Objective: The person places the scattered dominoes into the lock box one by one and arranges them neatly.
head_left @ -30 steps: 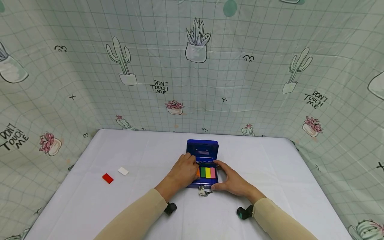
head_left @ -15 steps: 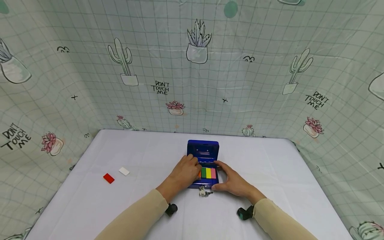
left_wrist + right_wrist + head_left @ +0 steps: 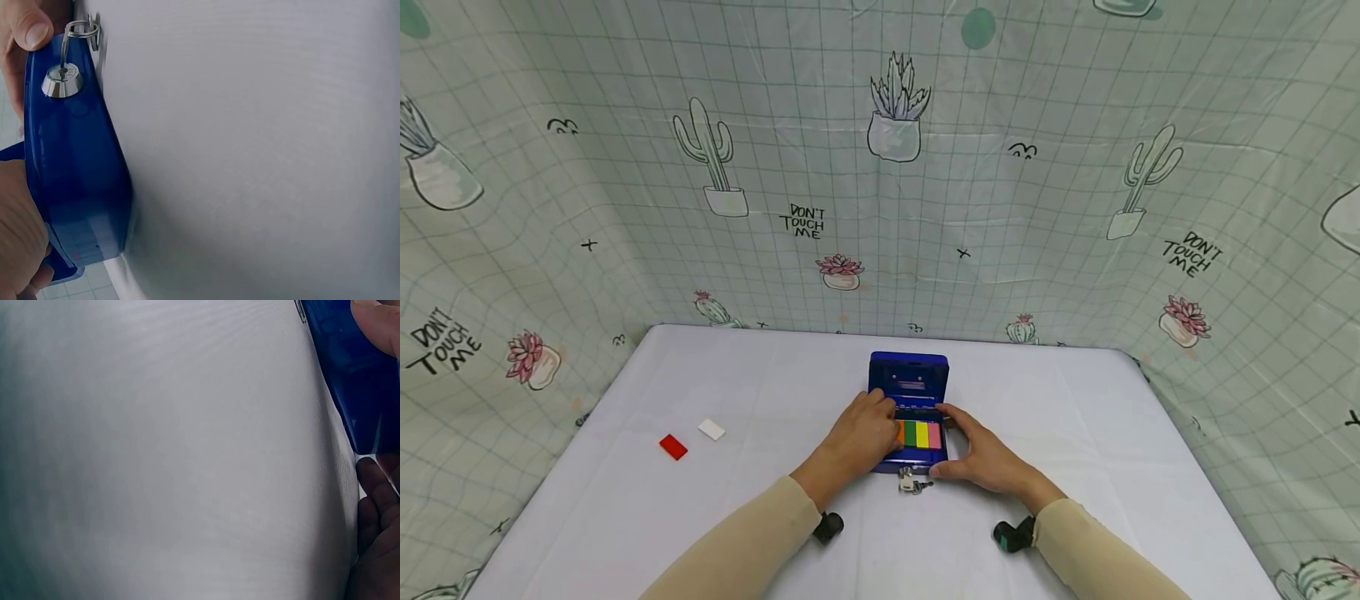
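Observation:
A blue cash box (image 3: 912, 467) stands on the table with its lid (image 3: 909, 372) raised. Inside lie an orange block (image 3: 900, 433), a green block (image 3: 910, 434), a yellow block (image 3: 922, 435) and a pink block (image 3: 934, 435), side by side. My left hand (image 3: 863, 429) reaches in over the left side, its curled fingers and thumb at the orange block; the fingertips are partly hidden. With my right hand (image 3: 981, 452) I hold the box's right side, thumb at the front corner and fingers towards the back. Keys on a ring (image 3: 914, 482) hang from the front lock (image 3: 62, 80).
A red block (image 3: 673, 447) and a white block (image 3: 711, 429) lie apart on the left of the white table (image 3: 1075, 433). Printed cloth (image 3: 970, 183) surrounds the table at the back and sides.
The orange block has gone from slightly slanted to straight against the green one. My left hand has shifted a little right, then slightly back. My right hand stays on the box.

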The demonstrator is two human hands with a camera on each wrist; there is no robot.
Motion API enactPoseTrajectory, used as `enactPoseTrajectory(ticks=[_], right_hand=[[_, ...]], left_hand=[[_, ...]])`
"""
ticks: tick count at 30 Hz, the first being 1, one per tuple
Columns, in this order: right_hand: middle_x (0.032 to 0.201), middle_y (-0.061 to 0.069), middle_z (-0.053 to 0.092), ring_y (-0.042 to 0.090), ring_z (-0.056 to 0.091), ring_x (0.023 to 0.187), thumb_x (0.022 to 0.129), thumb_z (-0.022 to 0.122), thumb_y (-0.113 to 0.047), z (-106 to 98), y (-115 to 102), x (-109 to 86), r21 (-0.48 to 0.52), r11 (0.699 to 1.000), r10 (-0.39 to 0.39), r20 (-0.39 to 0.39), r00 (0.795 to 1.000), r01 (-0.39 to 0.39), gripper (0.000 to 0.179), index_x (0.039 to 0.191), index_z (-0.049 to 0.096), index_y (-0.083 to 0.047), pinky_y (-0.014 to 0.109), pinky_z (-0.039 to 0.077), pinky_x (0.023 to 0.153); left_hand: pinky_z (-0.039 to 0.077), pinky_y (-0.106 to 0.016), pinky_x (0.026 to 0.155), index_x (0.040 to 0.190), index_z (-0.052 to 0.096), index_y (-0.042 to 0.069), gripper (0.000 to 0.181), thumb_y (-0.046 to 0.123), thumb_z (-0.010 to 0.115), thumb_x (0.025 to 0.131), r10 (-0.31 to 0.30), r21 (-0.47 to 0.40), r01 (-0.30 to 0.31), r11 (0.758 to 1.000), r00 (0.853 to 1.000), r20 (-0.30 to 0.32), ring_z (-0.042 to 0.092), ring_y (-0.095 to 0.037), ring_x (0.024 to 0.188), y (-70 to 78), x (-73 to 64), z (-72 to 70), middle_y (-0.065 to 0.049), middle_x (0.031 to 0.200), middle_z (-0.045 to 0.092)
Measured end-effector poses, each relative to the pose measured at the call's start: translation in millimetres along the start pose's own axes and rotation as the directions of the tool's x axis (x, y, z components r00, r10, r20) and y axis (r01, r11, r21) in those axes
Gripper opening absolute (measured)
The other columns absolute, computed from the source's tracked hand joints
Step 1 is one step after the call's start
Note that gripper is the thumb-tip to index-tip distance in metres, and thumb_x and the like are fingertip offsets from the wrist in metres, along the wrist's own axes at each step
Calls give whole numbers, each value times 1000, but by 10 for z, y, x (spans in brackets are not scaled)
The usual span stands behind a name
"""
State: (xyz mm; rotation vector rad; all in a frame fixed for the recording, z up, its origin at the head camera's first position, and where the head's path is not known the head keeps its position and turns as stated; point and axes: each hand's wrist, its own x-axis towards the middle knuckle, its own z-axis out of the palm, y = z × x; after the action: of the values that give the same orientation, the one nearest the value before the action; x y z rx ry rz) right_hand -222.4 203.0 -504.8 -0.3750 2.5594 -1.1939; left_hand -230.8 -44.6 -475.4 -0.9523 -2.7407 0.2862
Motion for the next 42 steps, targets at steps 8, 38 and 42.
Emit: enactPoseTrajectory(ticks=[8,38,42], right_hand=[[166,13,41,39,38,153,80,90,-46,4,6,0,-12,1000,-4,-3,1000,4,105,165,31,-24,68,26,122],[167,13,40,37,40,150,81,90,-44,6,12,5,4,1000,0,1,1000,0,105,165,31,-24,69,24,123],[167,12,40,37,40,150,80,90,-45,9,12,7,-1,1000,-1,-1,1000,1,105,165,31,-25,69,24,123]], left_hand=[[46,-31,95,129,72,17,51,57,69,97,-12,-13,11,1000,999,-35,50,-19,102,-3,-18,13,-1,111,64],[43,-47,112,129,67,11,42,40,73,100,-135,-198,88,976,961,-240,56,-29,124,-437,-423,51,-9,129,64],[44,-50,108,125,67,11,39,33,79,96,-173,-225,107,969,938,-301,58,-30,121,-669,-626,77,-9,124,65]])
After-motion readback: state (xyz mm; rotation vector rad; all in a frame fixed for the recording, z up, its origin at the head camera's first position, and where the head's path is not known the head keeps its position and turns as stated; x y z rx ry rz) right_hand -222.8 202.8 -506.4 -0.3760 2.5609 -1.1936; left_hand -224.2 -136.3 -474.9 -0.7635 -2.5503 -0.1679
